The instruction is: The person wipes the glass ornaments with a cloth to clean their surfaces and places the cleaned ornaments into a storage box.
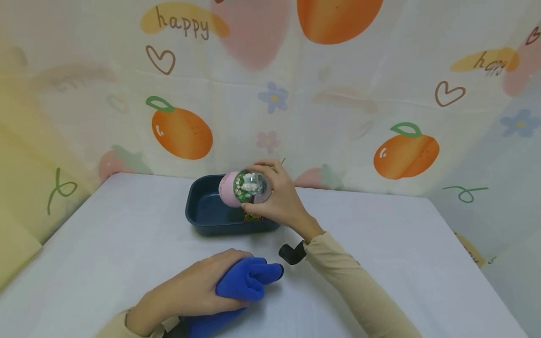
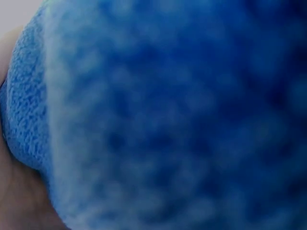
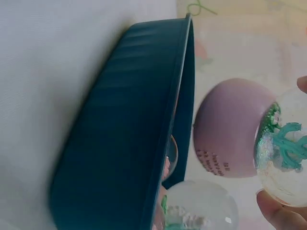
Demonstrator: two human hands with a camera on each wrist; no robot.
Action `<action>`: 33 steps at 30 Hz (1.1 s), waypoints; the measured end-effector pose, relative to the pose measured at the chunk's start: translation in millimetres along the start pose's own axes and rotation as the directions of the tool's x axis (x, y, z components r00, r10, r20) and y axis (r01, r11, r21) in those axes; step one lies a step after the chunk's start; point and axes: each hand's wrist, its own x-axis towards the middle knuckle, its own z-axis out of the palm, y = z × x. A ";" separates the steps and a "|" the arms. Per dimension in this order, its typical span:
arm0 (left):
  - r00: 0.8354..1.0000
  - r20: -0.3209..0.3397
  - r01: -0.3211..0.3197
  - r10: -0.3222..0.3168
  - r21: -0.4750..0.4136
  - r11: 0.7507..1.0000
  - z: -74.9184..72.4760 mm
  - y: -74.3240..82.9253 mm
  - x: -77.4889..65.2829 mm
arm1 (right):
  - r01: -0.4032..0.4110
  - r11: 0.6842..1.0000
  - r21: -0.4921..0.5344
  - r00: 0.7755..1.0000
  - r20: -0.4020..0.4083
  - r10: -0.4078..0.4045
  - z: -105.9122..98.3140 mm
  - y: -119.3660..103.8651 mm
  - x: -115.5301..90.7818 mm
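Note:
My right hand point(image 1: 281, 199) grips a snow globe point(image 1: 229, 189) by its clear dome, with the pink base tipped to the left. White and green figures show inside the dome. It is held above a dark blue rectangular bin point(image 1: 204, 229). Another snow globe point(image 3: 199, 206) is in the bin, its clear dome rising past the rim in the right wrist view. Nearer the front, my left hand point(image 1: 198, 286) holds a bunched blue cloth point(image 1: 241, 281), fingers and thumb around it. That cloth point(image 2: 168, 115) fills most of the left wrist view.
The bin stands near the back edge of a white-covered table point(image 1: 127, 244). Behind it hangs a curtain point(image 1: 338, 141) printed with oranges, hearts and flowers. A black curved piece point(image 1: 291, 254) shows beside the right wrist.

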 end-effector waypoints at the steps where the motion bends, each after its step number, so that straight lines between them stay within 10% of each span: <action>1: 1.000 0.007 -0.002 0.002 -0.002 1.000 1.1 -0.1 0.0 | -0.001 1.000 -0.018 1.000 0.010 0.001 2.9 0.5 2.2; 23: 0.986 0.164 -0.005 0.005 -0.004 1.000 11.3 -0.4 4.6 | -0.024 0.981 -0.190 0.960 0.270 0.076 47.5 10.7 26.1; 33: 0.986 0.167 -0.028 0.027 0.001 1.000 13.0 -3.5 4.1 | -0.149 0.972 -0.179 0.899 0.385 0.209 55.1 9.2 34.3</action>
